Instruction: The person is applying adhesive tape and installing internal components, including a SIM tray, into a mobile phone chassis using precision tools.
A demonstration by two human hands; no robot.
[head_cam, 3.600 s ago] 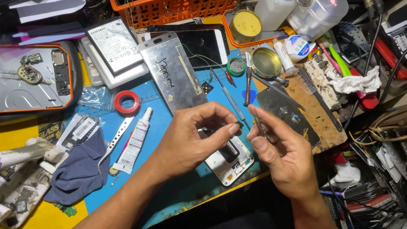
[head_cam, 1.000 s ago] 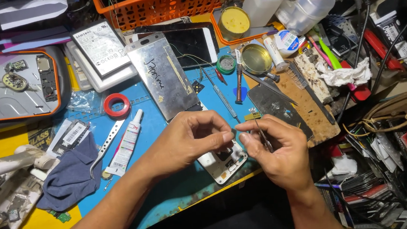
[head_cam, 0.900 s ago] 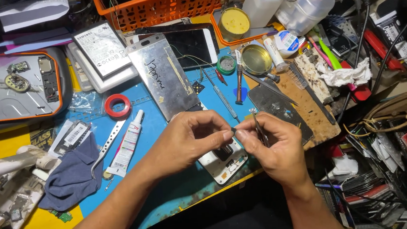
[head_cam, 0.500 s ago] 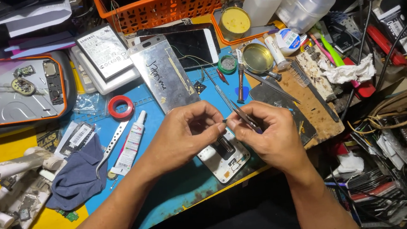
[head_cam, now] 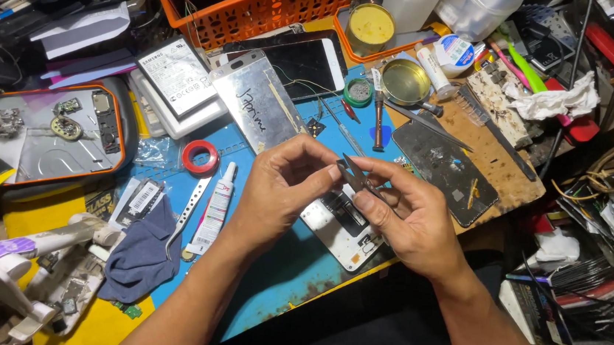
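Since half a second ago, both hands have lifted a little off the phone (head_cam: 345, 228), and I see the tweezers (head_cam: 355, 176) now pinched between them.

My right hand (head_cam: 407, 219) is closed narrowly on the tweezers, thumb and forefinger gripping the dark shaft, tip pointing up and left. My left hand (head_cam: 286, 185) meets that tip with pinched fingertips; whether it holds any part I cannot tell. Just below the grip lies the opened phone on the blue mat (head_cam: 272, 279); left of the grip lie a glue tube (head_cam: 214, 210) and red tape ring (head_cam: 200, 157).
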